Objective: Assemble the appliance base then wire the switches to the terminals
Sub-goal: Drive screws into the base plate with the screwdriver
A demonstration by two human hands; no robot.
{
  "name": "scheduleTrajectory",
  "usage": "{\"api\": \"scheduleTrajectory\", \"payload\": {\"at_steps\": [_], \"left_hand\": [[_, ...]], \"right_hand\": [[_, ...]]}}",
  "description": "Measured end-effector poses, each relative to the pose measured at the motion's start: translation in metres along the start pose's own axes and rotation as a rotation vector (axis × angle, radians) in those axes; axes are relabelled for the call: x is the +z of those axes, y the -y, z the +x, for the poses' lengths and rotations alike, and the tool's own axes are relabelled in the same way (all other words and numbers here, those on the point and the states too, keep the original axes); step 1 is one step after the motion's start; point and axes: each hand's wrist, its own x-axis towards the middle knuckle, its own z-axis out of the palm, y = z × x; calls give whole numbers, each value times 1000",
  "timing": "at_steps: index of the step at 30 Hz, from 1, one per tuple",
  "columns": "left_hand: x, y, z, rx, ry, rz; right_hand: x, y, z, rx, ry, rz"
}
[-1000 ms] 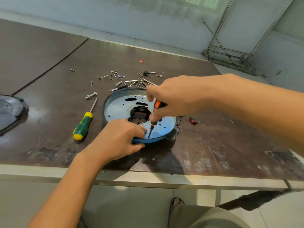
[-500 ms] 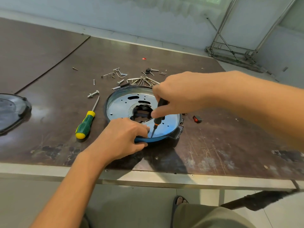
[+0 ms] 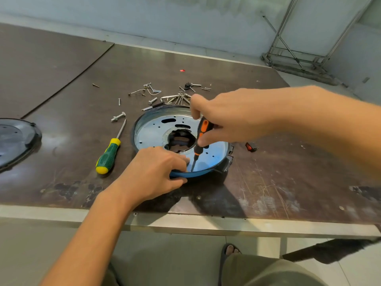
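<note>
Since the earlier frames the right hand (image 3: 237, 118) has turned about the orange screwdriver (image 3: 201, 135), so that more of the handle shows between thumb and fingers; the tip and the appliance base (image 3: 152, 129) keep their places.

Base: a round, blue-rimmed shell with a bright metal plate inside, lying flat on the table (image 3: 288, 182).

Left hand (image 3: 152, 172): fingers curled over the near rim of the base, thumb against its outer wall, pinning the shell down.

Right hand: thumb and fingers pinch the handle from above.

Governing relation: the tool's long axis stands nearly upright, with the handle leaning away and to the right. The tip meets the plate just inside the near rim, just beside the left fingertips (image 3: 184, 161). The screw itself is too small to make out.

Judged step: driving a plate screw, with base assembly unfinished and wiring not yet begun.

Surroundings:
- Left of the base: a green screwdriver (image 3: 108, 154) and a bolt (image 3: 118, 117).
- Beyond its far rim: loose screws (image 3: 177, 98).
- Just right of it: a red switch (image 3: 250, 147), nearer the right hand.
- Far left: a dark round cover (image 3: 14, 139).
</note>
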Motion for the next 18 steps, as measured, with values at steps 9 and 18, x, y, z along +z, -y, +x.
{"api": "scheduleTrajectory", "payload": {"at_steps": [9,18], "left_hand": [[-1,-1,0,-12,7,-3],[-1,-2,0,-32,-10,-11]], "right_hand": [[5,-1,-1,-67,-171,47],[2,2,1,-125,-22,-23]]}}
